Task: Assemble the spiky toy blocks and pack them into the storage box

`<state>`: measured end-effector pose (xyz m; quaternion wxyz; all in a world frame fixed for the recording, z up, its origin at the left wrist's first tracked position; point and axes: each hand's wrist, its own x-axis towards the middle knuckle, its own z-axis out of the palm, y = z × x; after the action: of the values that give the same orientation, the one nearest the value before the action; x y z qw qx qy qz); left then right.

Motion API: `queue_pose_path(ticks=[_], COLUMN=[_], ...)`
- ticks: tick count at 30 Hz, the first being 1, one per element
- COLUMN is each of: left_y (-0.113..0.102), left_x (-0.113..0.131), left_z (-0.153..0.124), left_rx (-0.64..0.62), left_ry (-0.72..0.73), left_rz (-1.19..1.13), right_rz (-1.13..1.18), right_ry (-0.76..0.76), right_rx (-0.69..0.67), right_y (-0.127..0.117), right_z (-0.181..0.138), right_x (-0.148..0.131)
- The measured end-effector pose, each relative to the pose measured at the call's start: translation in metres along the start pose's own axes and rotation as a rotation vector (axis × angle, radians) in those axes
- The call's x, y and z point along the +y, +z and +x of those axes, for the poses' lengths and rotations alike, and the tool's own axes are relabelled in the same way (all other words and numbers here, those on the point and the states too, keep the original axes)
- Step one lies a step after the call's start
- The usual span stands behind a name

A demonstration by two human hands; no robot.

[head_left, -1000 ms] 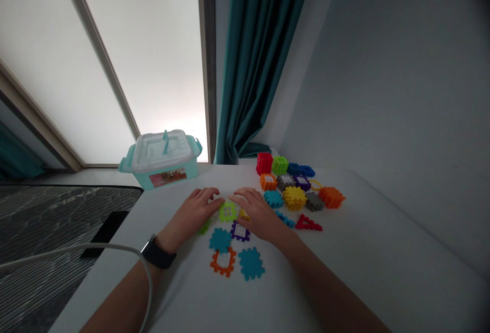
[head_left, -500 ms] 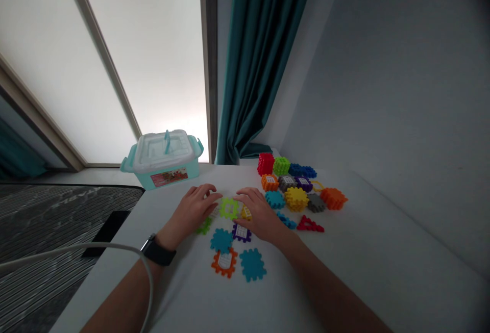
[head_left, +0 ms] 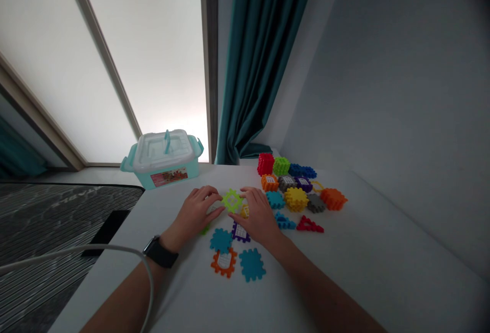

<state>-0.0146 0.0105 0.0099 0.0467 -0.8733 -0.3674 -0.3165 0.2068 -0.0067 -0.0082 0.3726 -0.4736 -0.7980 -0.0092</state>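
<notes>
A lime-green toothed tile [head_left: 232, 201] with an open middle sits between my two hands, turned a little askew. My left hand [head_left: 197, 213] has its index finger and thumb closed at the tile's left edge. From the other side my right hand [head_left: 258, 215] curls its fingers round the right edge, its thumb below. A yellow tile [head_left: 245, 211] shows partly under the right fingers. Mostly covered by my left hand is another green tile [head_left: 205, 230]. Nearer me lie a purple tile [head_left: 240, 232], two blue tiles [head_left: 221, 240] and an orange tile [head_left: 224, 262].
Right of my hands are stacked toothed tiles, among them a yellow stack [head_left: 296, 199] and an orange stack [head_left: 334, 199]. A red triangular piece [head_left: 310, 225] lies in front. A lidded teal box [head_left: 172, 164] stands back left. A pale cable [head_left: 115, 246] crosses my left forearm.
The green tile has shifted slightly up and right and has rotated. Both hands have moved a little with it, and more of the blue triangular piece beside my right hand shows.
</notes>
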Motion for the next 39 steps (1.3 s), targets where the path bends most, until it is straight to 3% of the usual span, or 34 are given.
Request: queue_pose_path(ticks=[10,20,26,32,39], left_y=[0.004,-0.001,0.002,0.002,-0.001], left_x=[-0.013,-0.014,-0.015,-0.015,-0.008], left_z=[-0.002,-0.003,-0.004,-0.004,0.001], left_rx=[0.112,0.086,0.077,0.069,0.024], left_ry=[0.022,0.081,0.056,0.002,-0.142], left_rz=[0.086,0.035,-0.024,-0.116,-0.362], right_rz=[-0.012,0.064,0.061,0.057,0.18], right_ry=[-0.072,-0.237,-0.257,-0.261,-0.237], right_rx=[-0.063,-0.172,-0.189,-0.155,-0.003], right_y=[-0.004,-0.018,-0.018,-0.019,-0.018], right_z=[0.0,0.006,0.006,0.007,0.007], right_x=[-0.003,0.0,0.002,0.001,0.001])
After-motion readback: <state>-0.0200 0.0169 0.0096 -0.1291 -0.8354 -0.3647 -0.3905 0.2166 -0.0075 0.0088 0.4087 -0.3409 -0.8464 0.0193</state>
